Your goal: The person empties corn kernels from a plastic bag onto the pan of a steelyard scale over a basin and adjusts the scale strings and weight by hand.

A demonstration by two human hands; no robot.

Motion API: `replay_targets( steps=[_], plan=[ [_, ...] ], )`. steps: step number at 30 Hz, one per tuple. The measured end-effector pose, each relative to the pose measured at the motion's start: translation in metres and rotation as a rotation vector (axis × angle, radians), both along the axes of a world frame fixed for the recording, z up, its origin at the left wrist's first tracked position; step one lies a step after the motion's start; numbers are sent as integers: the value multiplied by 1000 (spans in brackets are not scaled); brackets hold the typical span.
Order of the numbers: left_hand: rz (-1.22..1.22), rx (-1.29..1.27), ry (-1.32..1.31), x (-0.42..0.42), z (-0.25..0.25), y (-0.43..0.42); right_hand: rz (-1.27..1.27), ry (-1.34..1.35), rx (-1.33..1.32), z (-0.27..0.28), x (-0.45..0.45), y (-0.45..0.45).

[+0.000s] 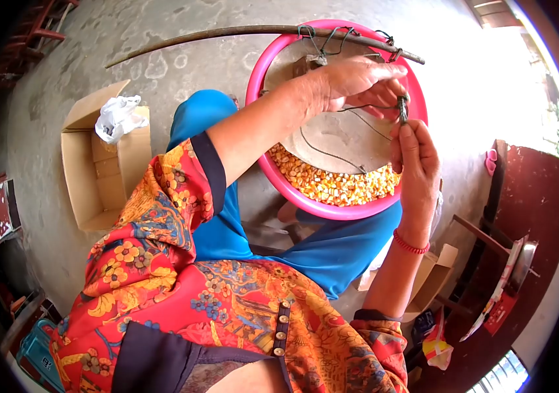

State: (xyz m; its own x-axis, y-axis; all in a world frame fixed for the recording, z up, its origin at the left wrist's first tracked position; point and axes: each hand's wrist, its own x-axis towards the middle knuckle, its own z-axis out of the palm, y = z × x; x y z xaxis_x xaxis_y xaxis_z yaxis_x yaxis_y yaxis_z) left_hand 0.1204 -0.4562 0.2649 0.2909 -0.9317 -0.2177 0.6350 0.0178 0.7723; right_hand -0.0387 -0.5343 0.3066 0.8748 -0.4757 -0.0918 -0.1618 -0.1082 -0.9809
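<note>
A pink basin (258, 72) holds yellow corn kernels (332, 188), partly covered by a round, flat grey-brown disc (332, 141). Thin dark cords run over the disc. Across the basin's far side lies a long wooden stick (227, 31) with green and dark strings tied round it. My right hand (417, 150) pinches the lower end of a small bundle of dark, wound cord (403, 110) above the basin's right side. Beside the bundle's top is my left hand (361, 82), its fingers curled at the cord and partly hidden. One strand stretches left from there beneath the left hand.
An open cardboard box (102, 177) with a white plastic bag (119, 118) stands on the concrete floor at left. Another cardboard box (431, 278) is at lower right, near a dark red wooden piece of furniture (532, 196). My knees flank the basin's near side.
</note>
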Motion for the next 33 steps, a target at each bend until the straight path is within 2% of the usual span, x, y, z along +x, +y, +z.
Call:
replay_targets(
  steps=[2,4,6,9,13,15,18,25,28,30,31,33],
  plan=[
    [-48,-5,34,-3,-1,4,10,4,29,2,-1,-8],
    [-64,-130,-209,-6,-8,6,-20,74,28,8,-3,-11],
    [-83,-169,-175,-4,-6,11,-9,77,44,7,-7,-15],
    [-86,-65,-213,-6,-1,17,57,110,-21,6,-9,-17],
    [-91,-26,-193,-6,-1,20,-88,33,-27,6,-11,-25],
    [-128,16,-347,-4,0,21,-133,0,-26,6,-9,-25],
    [-114,5,-386,-3,-2,21,-118,0,-33,4,-9,-29],
    [-59,-21,-336,-7,-3,20,-65,-80,49,4,-12,-27],
    [-42,-91,-333,-6,-7,17,26,55,-22,1,-14,-29],
    [-87,-46,-300,-6,-5,17,35,106,107,-2,-8,-34],
    [-88,-46,-299,-7,-6,17,-17,76,10,-3,-2,-32],
    [-120,-81,-351,-8,-10,14,-88,95,76,-7,8,-37]
  ],
)
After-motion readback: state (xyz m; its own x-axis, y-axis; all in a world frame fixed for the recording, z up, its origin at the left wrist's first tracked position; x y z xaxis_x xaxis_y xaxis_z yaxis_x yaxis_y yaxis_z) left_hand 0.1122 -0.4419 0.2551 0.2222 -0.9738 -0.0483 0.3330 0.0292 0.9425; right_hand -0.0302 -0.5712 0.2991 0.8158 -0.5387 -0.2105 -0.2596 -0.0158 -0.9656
